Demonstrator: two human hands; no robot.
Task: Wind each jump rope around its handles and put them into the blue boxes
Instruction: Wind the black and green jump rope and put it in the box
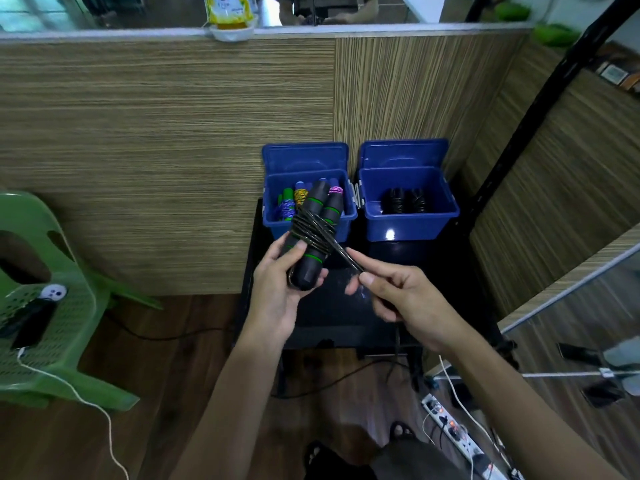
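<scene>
My left hand [277, 289] grips a pair of black jump rope handles [313, 237] with green rings, held side by side and tilted up toward the boxes. Black rope is wound several times around their middle. My right hand [398, 296] pinches the loose end of the rope [346, 256], stretched taut from the handles. Behind stand two open blue boxes on a black table [346, 317]. The left blue box [277, 220] holds several wound ropes with coloured handles. The right blue box [443, 220] holds black wound ropes [405, 200].
A wood-grain partition rises behind the boxes and along the right. A green plastic chair [52, 306] with a phone on a white cable stands at the left. A power strip [457, 434] and cables lie on the floor at lower right. A black pole [519, 140] slants beside the right box.
</scene>
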